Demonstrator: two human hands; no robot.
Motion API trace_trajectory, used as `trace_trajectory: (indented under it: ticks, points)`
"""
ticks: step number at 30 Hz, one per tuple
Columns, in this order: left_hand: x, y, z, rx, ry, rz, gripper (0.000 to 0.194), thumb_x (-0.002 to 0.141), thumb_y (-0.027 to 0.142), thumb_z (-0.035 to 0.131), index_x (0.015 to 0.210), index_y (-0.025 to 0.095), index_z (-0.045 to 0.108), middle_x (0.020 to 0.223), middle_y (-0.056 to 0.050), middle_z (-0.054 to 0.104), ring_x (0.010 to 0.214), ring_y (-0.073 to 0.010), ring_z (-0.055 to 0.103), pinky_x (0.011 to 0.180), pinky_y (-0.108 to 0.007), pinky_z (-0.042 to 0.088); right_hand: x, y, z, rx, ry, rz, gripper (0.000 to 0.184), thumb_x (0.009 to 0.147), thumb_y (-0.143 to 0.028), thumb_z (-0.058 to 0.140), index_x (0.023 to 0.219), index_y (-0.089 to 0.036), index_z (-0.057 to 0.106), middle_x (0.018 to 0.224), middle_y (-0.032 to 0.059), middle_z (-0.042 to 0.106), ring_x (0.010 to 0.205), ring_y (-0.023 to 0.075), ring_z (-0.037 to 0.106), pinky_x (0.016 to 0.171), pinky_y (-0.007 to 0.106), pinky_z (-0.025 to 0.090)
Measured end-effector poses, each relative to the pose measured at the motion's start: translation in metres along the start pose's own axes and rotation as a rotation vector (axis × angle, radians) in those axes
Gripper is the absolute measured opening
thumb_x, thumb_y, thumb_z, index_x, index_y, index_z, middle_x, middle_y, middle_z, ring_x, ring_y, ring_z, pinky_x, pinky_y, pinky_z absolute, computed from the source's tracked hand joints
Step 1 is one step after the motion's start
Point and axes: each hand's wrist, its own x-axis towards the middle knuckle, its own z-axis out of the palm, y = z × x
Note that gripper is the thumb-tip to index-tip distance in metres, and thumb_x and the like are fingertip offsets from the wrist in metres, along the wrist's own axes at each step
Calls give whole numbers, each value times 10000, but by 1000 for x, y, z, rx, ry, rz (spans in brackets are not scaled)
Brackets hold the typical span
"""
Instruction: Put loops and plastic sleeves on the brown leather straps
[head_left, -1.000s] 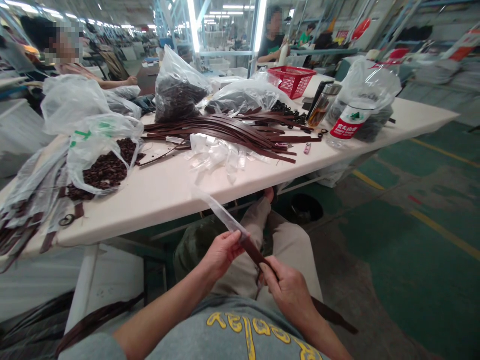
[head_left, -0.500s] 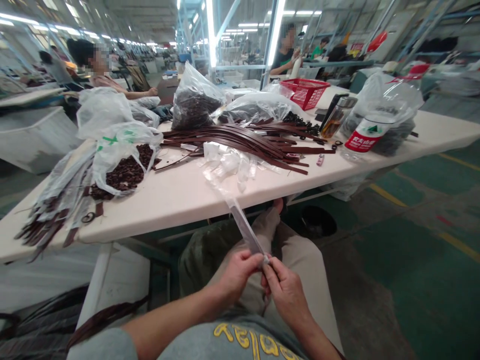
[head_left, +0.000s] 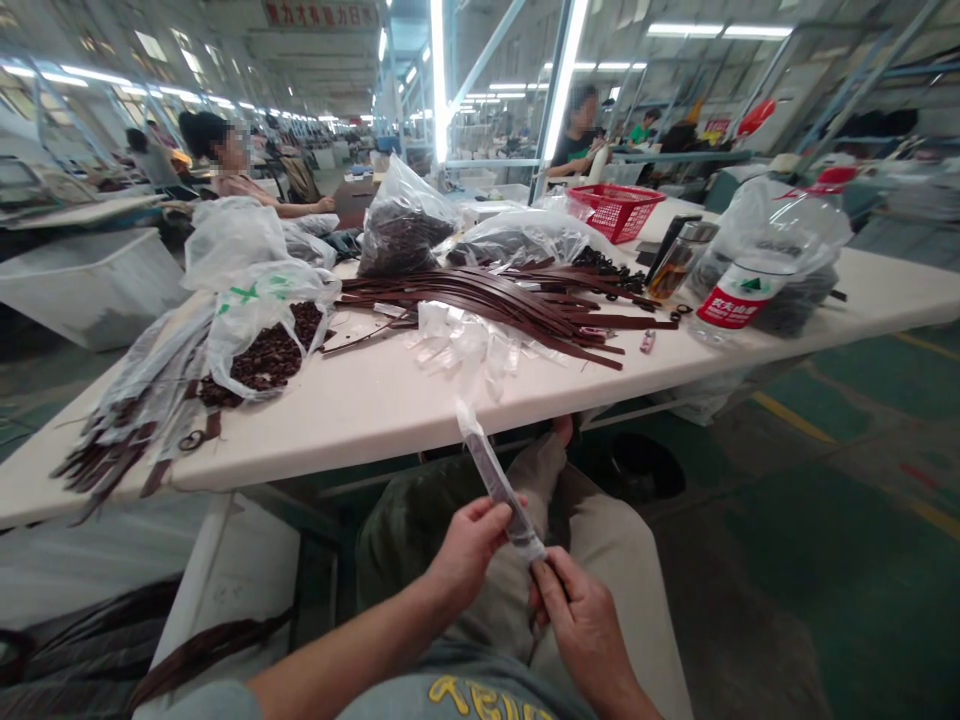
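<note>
A narrow clear plastic sleeve (head_left: pixel 489 468) slants over my lap, with a dark strip visible inside it. My left hand (head_left: pixel 469 550) is closed around the sleeve's middle, thumb on top. At the sleeve's lower end, my right hand (head_left: pixel 581 615) pinches the dark strip where it comes out; its tail hangs below the fingers. The sleeve's upper end points toward the table edge, close to a pile of empty clear sleeves (head_left: pixel 469 340). Behind that pile lies a bundle of brown straps (head_left: pixel 510 300).
On the white table (head_left: pixel 360 420) are a bag of small brown pieces (head_left: pixel 274 350), sleeved straps (head_left: pixel 127 420), a red basket (head_left: pixel 619 212), a tea bottle (head_left: pixel 679 262) and a large water bottle (head_left: pixel 739 300). A black bin (head_left: pixel 646 468) stands on the floor. Co-workers sit beyond the table.
My hands have moved apart along the sleeve, the left one higher up it. The sleeve's upper end is now separate from the pile on the table. The view has tilted up slightly.
</note>
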Motion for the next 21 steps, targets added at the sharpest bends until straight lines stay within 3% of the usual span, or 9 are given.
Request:
trace_trajectory:
  ticks: [3, 5, 9, 14, 18, 21]
  points:
    - [12, 13, -1, -37, 137, 107, 404, 641, 434, 854, 886, 124, 770, 887, -106, 735, 805, -189, 656, 744, -284, 501, -3, 1, 2, -3, -5, 2, 397, 946, -545, 424, 744, -226, 546, 573, -18, 601, 496, 130, 576, 530, 231, 441]
    - [12, 12, -2, 2, 111, 74, 375, 630, 413, 867, 823, 107, 767, 836, -114, 733, 775, -189, 650, 743, -296, 505, -3, 3, 3, 14, 21, 12, 398, 943, -552, 430, 742, -227, 542, 563, -23, 590, 485, 127, 565, 519, 229, 432]
    - [-1, -1, -2, 94, 63, 88, 369, 603, 374, 889, 846, 122, 772, 1006, -141, 745, 908, -235, 667, 859, -339, 507, -2, 10, 4, 64, 35, 49, 423, 927, -591, 431, 742, -227, 544, 558, -26, 572, 477, 132, 564, 493, 233, 437]
    - [8, 16, 2, 34, 119, 44, 421, 594, 416, 882, 847, 104, 757, 737, -91, 729, 675, -164, 648, 685, -282, 506, -4, 9, -4, 90, -93, 54, 393, 935, -566, 423, 858, -213, 577, 625, -12, 628, 542, 146, 607, 548, 244, 467]
    - [16, 30, 7, -6, 123, 7, 431, 557, 391, 902, 834, 99, 747, 722, -78, 723, 618, -131, 627, 648, -257, 490, -9, -3, -13, 45, -208, 10, 337, 938, -505, 450, 878, -203, 585, 696, 1, 668, 607, 144, 620, 597, 243, 461]
    - [13, 27, 7, -39, 106, -11, 481, 552, 392, 904, 914, 115, 749, 768, -74, 733, 621, -136, 637, 668, -275, 503, -13, -4, -14, 58, -269, 82, 358, 946, -476, 441, 803, -190, 602, 674, 3, 665, 586, 135, 617, 600, 241, 455]
